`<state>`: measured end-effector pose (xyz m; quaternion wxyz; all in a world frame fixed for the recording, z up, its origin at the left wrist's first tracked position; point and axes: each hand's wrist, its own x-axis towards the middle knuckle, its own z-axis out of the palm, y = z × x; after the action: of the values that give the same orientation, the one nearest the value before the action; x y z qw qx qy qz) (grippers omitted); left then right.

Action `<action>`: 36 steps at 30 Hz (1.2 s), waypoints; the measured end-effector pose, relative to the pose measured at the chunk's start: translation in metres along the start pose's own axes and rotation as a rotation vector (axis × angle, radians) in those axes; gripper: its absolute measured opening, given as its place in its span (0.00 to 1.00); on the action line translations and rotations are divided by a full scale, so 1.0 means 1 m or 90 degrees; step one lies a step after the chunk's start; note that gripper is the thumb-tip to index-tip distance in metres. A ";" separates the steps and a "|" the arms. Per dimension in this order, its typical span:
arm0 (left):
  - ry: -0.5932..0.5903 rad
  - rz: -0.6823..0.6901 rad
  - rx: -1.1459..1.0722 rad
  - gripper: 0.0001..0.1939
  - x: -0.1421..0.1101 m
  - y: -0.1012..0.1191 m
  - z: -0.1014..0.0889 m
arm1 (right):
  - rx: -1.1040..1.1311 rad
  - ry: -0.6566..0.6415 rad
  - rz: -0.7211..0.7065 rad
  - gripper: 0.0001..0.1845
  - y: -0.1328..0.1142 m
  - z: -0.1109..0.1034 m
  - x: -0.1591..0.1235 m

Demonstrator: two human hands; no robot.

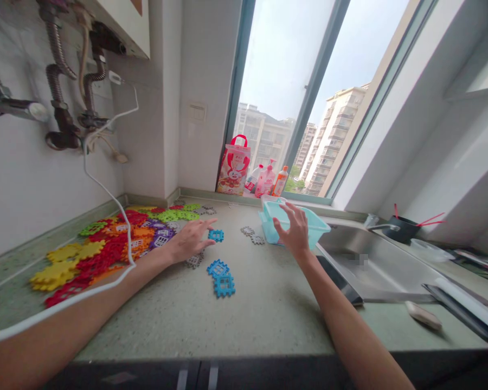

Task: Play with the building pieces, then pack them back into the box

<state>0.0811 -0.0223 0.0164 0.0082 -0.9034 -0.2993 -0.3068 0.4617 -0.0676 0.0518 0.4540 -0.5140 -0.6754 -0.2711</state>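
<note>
My left hand point(192, 240) reaches over the counter with its fingers stretched and the thumb apart. Close to its fingertips lies a blue notched plastic building piece point(216, 235); whether they touch is hard to tell. Grey pieces point(194, 260) lie partly under that hand. Two more blue pieces point(224, 284) overlap nearer the front. In front of a pale turquoise plastic basket point(319, 223), my right hand point(295, 230) is raised, fingers spread, holding nothing. It hides part of the basket. Several grey pieces point(253, 235) rest just left of the basket.
A spread heap of red, yellow, orange, purple and green pieces point(114, 244) covers the left counter. A white cable point(106, 192) hangs across it. At right are a steel sink point(366, 265) and a soap bar point(423, 316). Bottles point(265, 181) and a red-handled bag point(235, 169) stand by the window.
</note>
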 end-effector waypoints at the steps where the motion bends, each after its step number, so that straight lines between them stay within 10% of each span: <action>1: 0.006 0.014 -0.011 0.35 0.000 0.001 0.000 | 0.031 -0.035 -0.048 0.25 -0.011 0.001 -0.002; 5: -0.019 0.053 -0.098 0.38 -0.003 0.021 0.002 | 0.132 -0.201 -0.282 0.29 -0.056 0.013 -0.016; 11: -0.042 0.061 -0.171 0.35 -0.006 0.059 0.004 | 0.183 -0.208 -0.472 0.20 -0.087 0.029 -0.025; 17: 0.048 0.025 -0.080 0.11 -0.001 0.052 -0.001 | 0.160 -0.091 -0.252 0.10 -0.044 0.008 -0.008; 23: 0.103 0.049 0.015 0.23 -0.010 0.036 0.013 | -0.062 0.102 0.072 0.25 0.025 -0.014 0.005; 36: -0.072 0.149 -0.011 0.16 -0.015 0.027 0.027 | -0.215 -0.185 0.241 0.25 0.036 -0.015 0.004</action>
<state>0.1006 -0.0470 -0.0092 0.0195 -0.9480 -0.1893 -0.2552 0.5005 -0.0664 0.0582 0.3031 -0.7326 -0.5709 -0.2134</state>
